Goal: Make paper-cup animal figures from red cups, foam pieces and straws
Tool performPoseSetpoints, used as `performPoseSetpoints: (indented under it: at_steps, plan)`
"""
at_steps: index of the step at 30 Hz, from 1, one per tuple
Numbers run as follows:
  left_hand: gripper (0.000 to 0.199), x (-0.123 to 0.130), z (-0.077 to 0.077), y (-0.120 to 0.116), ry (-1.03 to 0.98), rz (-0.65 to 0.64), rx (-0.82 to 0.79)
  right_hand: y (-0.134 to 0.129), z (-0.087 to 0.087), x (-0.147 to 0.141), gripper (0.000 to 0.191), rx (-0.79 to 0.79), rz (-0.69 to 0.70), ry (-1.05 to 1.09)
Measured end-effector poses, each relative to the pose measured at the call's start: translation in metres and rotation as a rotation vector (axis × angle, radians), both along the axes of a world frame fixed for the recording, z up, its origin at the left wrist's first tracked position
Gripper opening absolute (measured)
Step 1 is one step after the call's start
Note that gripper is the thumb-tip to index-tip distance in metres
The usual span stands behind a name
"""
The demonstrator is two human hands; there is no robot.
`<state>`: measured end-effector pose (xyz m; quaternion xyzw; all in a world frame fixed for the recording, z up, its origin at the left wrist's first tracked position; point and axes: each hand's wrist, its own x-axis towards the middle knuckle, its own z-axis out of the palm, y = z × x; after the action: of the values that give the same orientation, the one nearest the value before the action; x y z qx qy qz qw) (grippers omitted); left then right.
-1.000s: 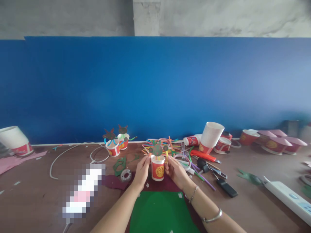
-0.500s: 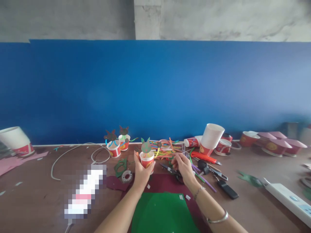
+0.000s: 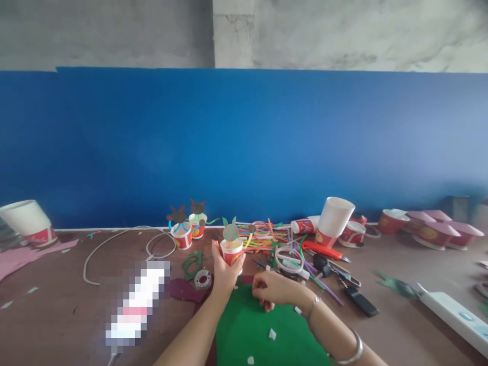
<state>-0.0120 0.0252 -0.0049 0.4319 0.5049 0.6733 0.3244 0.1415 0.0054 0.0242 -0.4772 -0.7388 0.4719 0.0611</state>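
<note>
My left hand point(image 3: 225, 269) is wrapped around a red and white paper cup point(image 3: 232, 250) and keeps it upright. From the cup's top rises a green paper animal head point(image 3: 230, 232) with pointed ears and pink spots. A yellow strip ending in a dark paper disc point(image 3: 252, 229) sticks out at its right. My right hand point(image 3: 271, 290) hovers over or rests on a green sheet point(image 3: 244, 330); which one, I cannot tell. Its fingers are curled together, and whatever they may hold is hidden. Small white scraps point(image 3: 272, 334) lie on the sheet.
Two finished-looking cup figures point(image 3: 181, 236) stand behind on the left. A tape roll point(image 3: 203, 279), colourful sticks point(image 3: 263, 236), an orange cutter point(image 3: 322, 250) and keys point(image 3: 322, 265) lie around. Stacked cups point(image 3: 333, 223) stand at the back right. A white cable point(image 3: 86, 262) runs along the left.
My right hand has come down and left from beside the colourful sticks to the green sheet. The white scraps and the sheet have shifted. My left hand still grips the cup.
</note>
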Motion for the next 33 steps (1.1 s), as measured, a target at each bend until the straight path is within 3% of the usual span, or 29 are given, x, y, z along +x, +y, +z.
performPoseSetpoints:
  at_steps: [3,6,8,13,23,30,33]
  plan:
    - [0.092,0.002,-0.001,0.0,0.018,0.003,-0.002,0.019,0.007,0.009,0.017,0.285,-0.058,-0.073]
    - [0.093,0.003,-0.003,-0.001,0.04,-0.023,-0.025,0.038,0.017,0.018,0.027,0.7,-0.297,-0.347]
    - [0.093,0.004,-0.003,-0.002,0.049,-0.049,-0.029,0.048,0.019,0.021,0.028,0.817,-0.233,-0.496]
    - [0.093,0.004,-0.001,-0.004,0.065,-0.059,-0.038,0.061,0.014,0.019,0.021,0.831,-0.124,-0.577]
    - [0.093,0.004,0.003,-0.006,0.025,-0.099,-0.042,0.063,0.013,0.003,0.022,0.794,-0.254,-0.71]
    - [0.094,0.005,0.004,-0.005,0.006,-0.059,-0.034,0.066,0.015,0.004,0.009,0.834,-0.221,-0.564]
    - [0.093,0.004,0.003,-0.004,0.018,-0.043,-0.05,0.067,0.027,0.008,0.021,0.917,-0.336,-0.359]
